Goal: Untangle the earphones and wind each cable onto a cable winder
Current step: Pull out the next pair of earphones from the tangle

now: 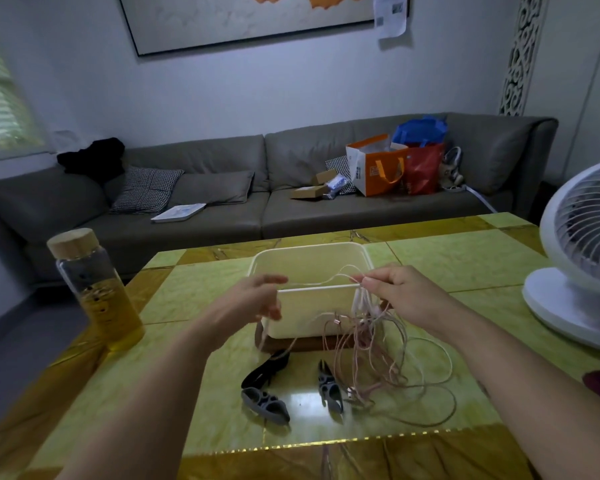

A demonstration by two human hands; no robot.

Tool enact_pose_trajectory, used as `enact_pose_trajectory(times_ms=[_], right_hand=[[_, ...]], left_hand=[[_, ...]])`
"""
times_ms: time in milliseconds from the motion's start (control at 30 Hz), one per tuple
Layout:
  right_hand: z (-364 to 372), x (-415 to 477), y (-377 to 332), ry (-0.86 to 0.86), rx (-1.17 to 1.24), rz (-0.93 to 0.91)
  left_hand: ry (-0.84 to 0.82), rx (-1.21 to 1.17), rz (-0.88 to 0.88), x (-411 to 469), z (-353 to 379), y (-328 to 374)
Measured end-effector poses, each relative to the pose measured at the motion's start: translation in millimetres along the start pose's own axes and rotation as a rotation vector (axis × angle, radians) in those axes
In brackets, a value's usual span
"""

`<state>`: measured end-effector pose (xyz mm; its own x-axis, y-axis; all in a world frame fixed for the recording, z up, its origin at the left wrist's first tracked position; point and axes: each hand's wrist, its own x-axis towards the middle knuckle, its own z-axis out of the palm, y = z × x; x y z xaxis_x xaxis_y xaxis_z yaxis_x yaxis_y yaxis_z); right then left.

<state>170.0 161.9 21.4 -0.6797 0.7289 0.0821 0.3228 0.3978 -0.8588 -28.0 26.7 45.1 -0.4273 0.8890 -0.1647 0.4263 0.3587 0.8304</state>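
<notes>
A tangle of white and pink earphone cables [371,344] hangs from my right hand [399,292], which pinches several strands above the table, and trails in loops onto the tabletop. One white strand [321,282] stretches leftward to my left hand [257,299], whose fingers pinch its end. Both hands hover in front of a cream plastic bin [312,258]. Two grey cable winders lie on the table below: one [265,403] at the left and one [329,389] beside the cable loops. A black winder or strap [267,368] lies behind the left one.
A glass bottle [94,285] with a wooden lid and yellow liquid stands at the left on the green-and-gold table [465,254]. A white fan [582,258] stands at the right edge. A grey sofa with bags and cushions lies beyond.
</notes>
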Motion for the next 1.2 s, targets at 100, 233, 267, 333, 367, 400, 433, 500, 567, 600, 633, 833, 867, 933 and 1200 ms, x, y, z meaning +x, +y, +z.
enact_pose_trajectory(times_ms=[100,233,267,333,367,400,433,500,567,600,633,833,867,933,1200], right_hand=[[1,-4,-6,-0.072,0.04,0.001],[2,-8,-5,-0.093,0.046,-0.014],[2,-7,-4,-0.091,0.047,-0.02],[4,-6,-3,-0.087,0.082,-0.021],[5,-6,-2,-0.09,0.112,-0.021],[5,-7,-2,-0.091,0.146,-0.023],[5,-7,-1,-0.084,0.186,-0.022],[4,-8,1,-0.058,0.265,0.002],[2,-10,1,-0.042,0.346,0.033],[2,-11,2,-0.036,0.366,0.038],[3,-12,3,-0.018,0.361,0.037],[10,-17,-1,0.174,0.058,-0.046],[10,-19,-3,0.165,-0.016,-0.05],[9,-22,-6,0.104,-0.111,-0.035],[5,-29,-17,-0.012,-0.182,-0.036]], left_hand=[[-0.124,0.266,-0.101,-1,9,-2],[0.048,0.744,0.038,-5,26,6],[0.098,0.727,0.152,-7,31,11],[0.096,0.555,0.356,-8,43,19],[0.062,0.461,0.412,-8,49,23],[0.021,0.393,0.436,-6,53,25],[-0.013,0.352,0.438,-4,57,25],[-0.042,0.301,0.421,0,61,20],[-0.057,0.229,0.385,3,62,14],[-0.069,0.195,0.376,3,62,12],[-0.07,0.172,0.371,3,62,11],[0.033,0.052,0.389,2,66,6],[0.043,0.018,0.396,2,67,5],[0.068,-0.014,0.409,1,68,3],[0.156,-0.102,0.413,-1,71,0]])
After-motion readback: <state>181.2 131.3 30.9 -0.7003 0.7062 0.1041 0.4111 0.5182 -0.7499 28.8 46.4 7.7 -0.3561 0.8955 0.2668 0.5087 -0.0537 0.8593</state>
